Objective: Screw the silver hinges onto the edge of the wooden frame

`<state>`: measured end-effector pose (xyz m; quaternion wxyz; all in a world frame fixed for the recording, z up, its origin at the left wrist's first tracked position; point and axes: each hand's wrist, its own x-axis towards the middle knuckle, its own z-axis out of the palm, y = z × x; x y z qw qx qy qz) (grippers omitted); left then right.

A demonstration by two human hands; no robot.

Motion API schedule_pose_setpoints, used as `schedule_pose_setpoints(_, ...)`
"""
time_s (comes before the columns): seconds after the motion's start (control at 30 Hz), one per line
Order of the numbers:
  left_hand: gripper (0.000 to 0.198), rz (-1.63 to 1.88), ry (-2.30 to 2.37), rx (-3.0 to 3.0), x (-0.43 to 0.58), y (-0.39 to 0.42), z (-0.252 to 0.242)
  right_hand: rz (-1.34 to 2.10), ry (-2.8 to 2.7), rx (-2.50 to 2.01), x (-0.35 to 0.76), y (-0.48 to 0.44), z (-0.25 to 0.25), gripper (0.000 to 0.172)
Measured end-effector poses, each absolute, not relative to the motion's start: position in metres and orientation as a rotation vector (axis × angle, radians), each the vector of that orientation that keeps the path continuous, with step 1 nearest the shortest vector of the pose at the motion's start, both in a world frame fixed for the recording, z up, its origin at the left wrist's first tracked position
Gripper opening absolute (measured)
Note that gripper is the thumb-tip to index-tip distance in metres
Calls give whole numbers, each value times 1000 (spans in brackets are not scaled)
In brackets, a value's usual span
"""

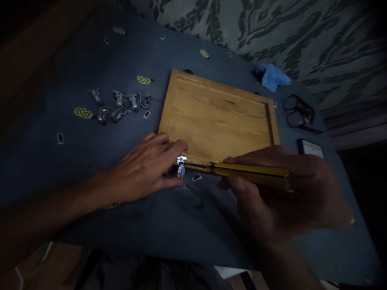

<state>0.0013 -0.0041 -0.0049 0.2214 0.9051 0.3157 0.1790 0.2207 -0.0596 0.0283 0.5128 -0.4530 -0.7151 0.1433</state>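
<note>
Your left hand [145, 169] lies flat with fingers loosely spread, fingertips pinching a small metal hinge [181, 166] at the near left corner of the wooden door [216, 117]. Your right hand [278, 189] is wrapped tight around the yellow handle of a screwdriver [242, 171]. The screwdriver lies along the door's near edge, its tip pointing left into the hinge.

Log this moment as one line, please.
left hand: steadies hinge | right hand: holds yellow screwdriver to hinge | wooden door flat
</note>
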Motion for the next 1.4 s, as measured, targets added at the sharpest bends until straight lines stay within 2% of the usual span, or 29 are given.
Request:
schedule_pose_setpoints(0.1, 45, 492, 865, 2510, 1, -4, -5, 329, -1678, -1049, 220, -58, 28, 17)
schedule_pose_setpoints(0.23, 43, 483, 835, 2508, 2, -3, -4, 515, -1784, -1013, 228, -54, 38, 36)
schedule_pose_setpoints(0.33, 42, 481, 848, 2505, 2, -3, -4, 653, -1952, -988, 236, -49, 47, 37)
schedule_pose_setpoints(0.43, 45, 497, 844, 2512, 2, -3, -4, 643, -1985, -976, 240, -46, 51, 40)
schedule_pose_setpoints(0.67, 45, 498, 839, 2517, 1, -4, -6, 398, -1941, -1057, 233, -52, 40, 29)
schedule_pose_setpoints(0.83, 44, 503, 837, 2509, 1, -3, -6, 280, -1916, -1067, 225, -54, 37, 29)
schedule_pose_setpoints(1.1, 46, 524, 831, 2518, 2, -2, -7, 213, -1917, -1020, 218, -56, 32, 34)
schedule_pose_setpoints(1.4, 42, 489, 839, 2499, 2, -3, -4, 166, -1885, -1107, 209, -53, 36, 19)
